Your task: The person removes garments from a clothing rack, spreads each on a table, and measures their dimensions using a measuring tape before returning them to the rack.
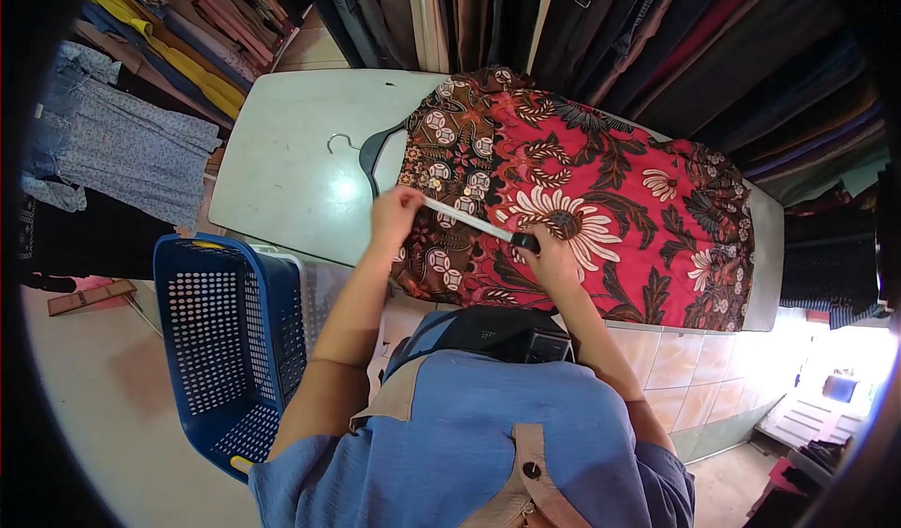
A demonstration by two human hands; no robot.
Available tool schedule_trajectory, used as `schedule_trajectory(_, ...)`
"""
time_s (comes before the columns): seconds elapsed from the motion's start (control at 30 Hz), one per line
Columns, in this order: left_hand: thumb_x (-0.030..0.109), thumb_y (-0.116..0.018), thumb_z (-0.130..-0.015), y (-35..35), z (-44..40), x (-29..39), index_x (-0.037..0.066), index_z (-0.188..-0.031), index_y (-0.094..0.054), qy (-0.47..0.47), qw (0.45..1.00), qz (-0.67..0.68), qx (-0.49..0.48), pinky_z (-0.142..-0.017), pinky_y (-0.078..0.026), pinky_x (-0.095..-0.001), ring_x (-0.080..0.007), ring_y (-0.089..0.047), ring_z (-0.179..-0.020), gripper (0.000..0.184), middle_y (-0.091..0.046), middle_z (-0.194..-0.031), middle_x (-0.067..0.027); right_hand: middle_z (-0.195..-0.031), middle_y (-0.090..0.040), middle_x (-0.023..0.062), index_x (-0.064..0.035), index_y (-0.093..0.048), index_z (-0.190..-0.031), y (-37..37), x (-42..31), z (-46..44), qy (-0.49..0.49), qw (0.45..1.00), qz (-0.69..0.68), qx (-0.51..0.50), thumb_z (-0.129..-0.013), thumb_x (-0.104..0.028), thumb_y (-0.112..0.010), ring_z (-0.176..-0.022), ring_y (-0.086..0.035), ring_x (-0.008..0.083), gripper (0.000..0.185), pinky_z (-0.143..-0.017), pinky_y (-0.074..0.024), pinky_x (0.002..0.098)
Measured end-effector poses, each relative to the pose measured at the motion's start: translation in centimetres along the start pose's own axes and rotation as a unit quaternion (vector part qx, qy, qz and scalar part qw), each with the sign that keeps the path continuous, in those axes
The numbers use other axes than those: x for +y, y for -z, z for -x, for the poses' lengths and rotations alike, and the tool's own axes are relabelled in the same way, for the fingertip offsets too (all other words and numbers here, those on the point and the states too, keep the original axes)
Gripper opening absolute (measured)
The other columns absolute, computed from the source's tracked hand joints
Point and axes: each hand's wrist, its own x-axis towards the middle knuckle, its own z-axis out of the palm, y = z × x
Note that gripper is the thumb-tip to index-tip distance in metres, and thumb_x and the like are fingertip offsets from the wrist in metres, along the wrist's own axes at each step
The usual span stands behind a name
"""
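A red, black and brown garment with large white flowers (648, 223) lies spread on a pale table. At its left edge is a black hanger (380, 145) with a metal hook. My left hand (394, 216) is closed at the garment's left edge, its fingers pinching one end of what looks like a white tape measure (465, 216). The strip runs straight over the patterned cloth to a small black case, which my right hand (551, 258) grips over the red part.
The pale table (282, 153) stands before me. A blue perforated basket (211, 321) is at lower left. Trousers (413, 12) hang along the far side, and a light blue floral garment (150, 134) hangs at left. A bright doorway is at right.
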Motion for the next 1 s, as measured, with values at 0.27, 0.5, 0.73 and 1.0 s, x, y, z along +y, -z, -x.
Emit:
schedule_trajectory(0.27,0.019,-0.069,-0.075,0.9,-1.5,-1.9,0.013,-0.080,-0.067,0.026,0.958,-0.258,0.119,-0.061,-0.049,-0.0376,-0.0255,-0.063,-0.071,0.007,-0.064,-0.077,-0.0039,-0.089,-0.063,0.0173,-0.0088,-0.051,-0.102,-2.4,1.7,-2.3,-0.005,1.000,0.027,-0.014,-0.077,-0.017,-0.068,-0.083,-0.061,0.0369,0.031,-0.070,-0.0489,0.0457)
schedule_trajectory(0.5,0.013,-0.064,-0.077,0.5,-0.7,-3.4,0.017,-0.089,-0.066,-0.101,0.949,-0.257,0.155,-0.062,-0.049,-0.0378,-0.0251,-0.061,-0.076,0.013,-0.064,-0.085,-0.0034,-0.089,-0.062,0.0187,-0.0084,-0.050,-0.105,-2.2,1.0,-2.8,-0.019,0.998,0.044,-0.028,-0.077,-0.017,-0.068,-0.083,-0.061,0.0377,0.035,-0.071,-0.0491,0.0454)
schedule_trajectory(0.73,0.026,-0.060,-0.080,0.4,1.5,-2.7,0.020,-0.105,-0.062,-0.152,0.917,-0.366,0.041,-0.063,-0.048,-0.0386,-0.0254,-0.059,-0.080,0.025,-0.061,-0.110,-0.0096,-0.088,-0.062,0.0182,-0.0089,-0.050,-0.105,-2.1,0.9,-2.8,-0.020,0.999,0.044,-0.019,-0.077,-0.017,-0.068,-0.083,-0.061,0.0376,0.034,-0.071,-0.0489,0.0461)
schedule_trajectory(1.0,0.044,-0.060,-0.080,0.5,3.8,-1.8,0.027,-0.127,-0.050,-0.209,0.882,-0.422,-0.008,-0.072,-0.041,-0.0403,-0.0258,-0.052,-0.093,0.051,-0.049,-0.129,-0.0181,-0.088,-0.063,0.0176,-0.0110,-0.052,-0.103,-1.7,1.8,-2.7,-0.022,0.999,0.019,-0.014,-0.076,-0.019,-0.069,-0.083,-0.061,0.0371,0.033,-0.070,-0.0488,0.0457)
